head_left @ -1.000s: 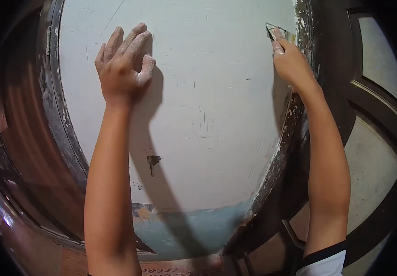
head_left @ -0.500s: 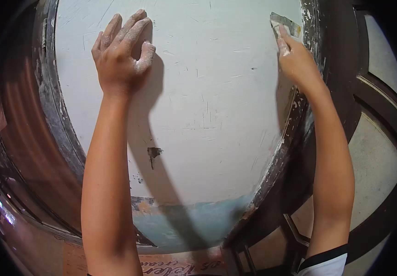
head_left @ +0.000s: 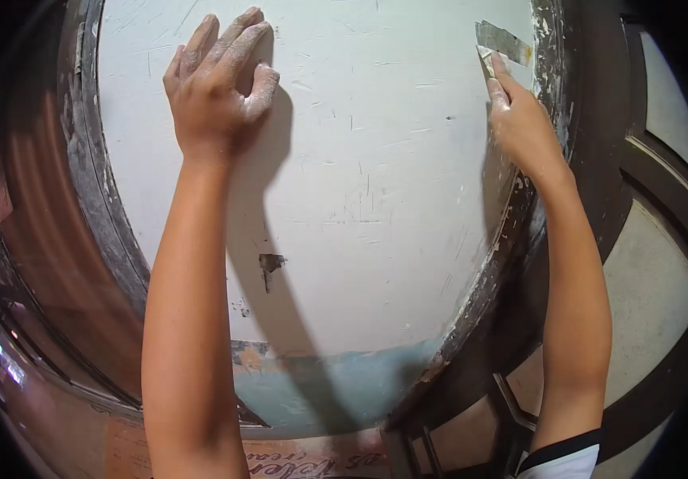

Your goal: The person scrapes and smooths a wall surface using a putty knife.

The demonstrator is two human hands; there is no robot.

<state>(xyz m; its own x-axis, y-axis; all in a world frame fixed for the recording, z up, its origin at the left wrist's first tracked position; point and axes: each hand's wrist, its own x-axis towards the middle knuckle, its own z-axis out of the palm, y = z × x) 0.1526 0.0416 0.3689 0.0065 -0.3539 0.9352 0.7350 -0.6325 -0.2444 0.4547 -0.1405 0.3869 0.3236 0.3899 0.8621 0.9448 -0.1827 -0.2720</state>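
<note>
My left hand [head_left: 218, 88], dusted with white powder, rests on the upper left of a whitish, scratched panel [head_left: 344, 176] with its fingers spread. At the upper right, my right hand [head_left: 519, 120] grips a scraper [head_left: 503, 40]. Its wide blade lies against the panel close to the right edge. The scraper's handle is mostly hidden by my fingers. A dark chipped patch [head_left: 270, 265] shows on the panel's lower left part.
A worn dark frame [head_left: 504, 247] with flaking paint borders the panel. Bluish paint [head_left: 320, 391] covers the panel's bottom. Below is a cardboard piece [head_left: 312, 459] with printed letters. Dark woodwork with pale panes [head_left: 651, 271] stands at the right.
The view has shifted slightly. My right hand and the scraper sit a little lower against the panel's edge, and more of the blade shows. My left hand stays spread on the panel.
</note>
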